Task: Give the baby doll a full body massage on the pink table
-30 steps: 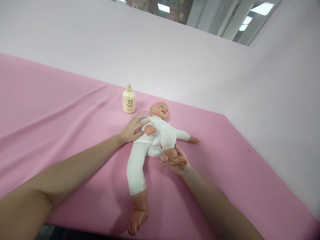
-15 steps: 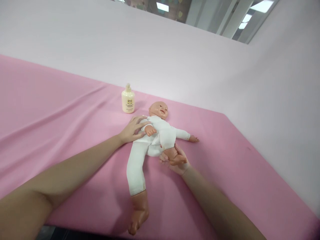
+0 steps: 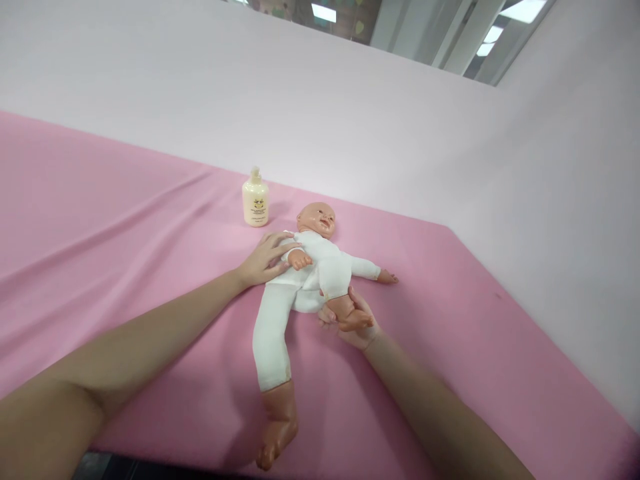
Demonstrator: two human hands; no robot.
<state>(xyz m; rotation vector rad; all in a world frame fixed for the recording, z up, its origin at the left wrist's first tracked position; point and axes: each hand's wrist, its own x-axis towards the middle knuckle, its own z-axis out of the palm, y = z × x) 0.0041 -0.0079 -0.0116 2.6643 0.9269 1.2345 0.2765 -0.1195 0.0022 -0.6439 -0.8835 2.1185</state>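
A baby doll with a white cloth body lies on its back, its head away from me. My left hand rests along the doll's side by its bent arm, fingers stretched out and spread over the cloth. Around the doll's raised lower leg my right hand is closed from beneath, partly hidden by the foot. The leg is bent up toward the belly. The doll's other leg lies stretched toward me, and its far arm points right.
A cream pump bottle stands upright behind my left hand, beside the doll's head. The pink cloth covers the table and has folds at the left. White walls rise behind and at the right; a window is above.
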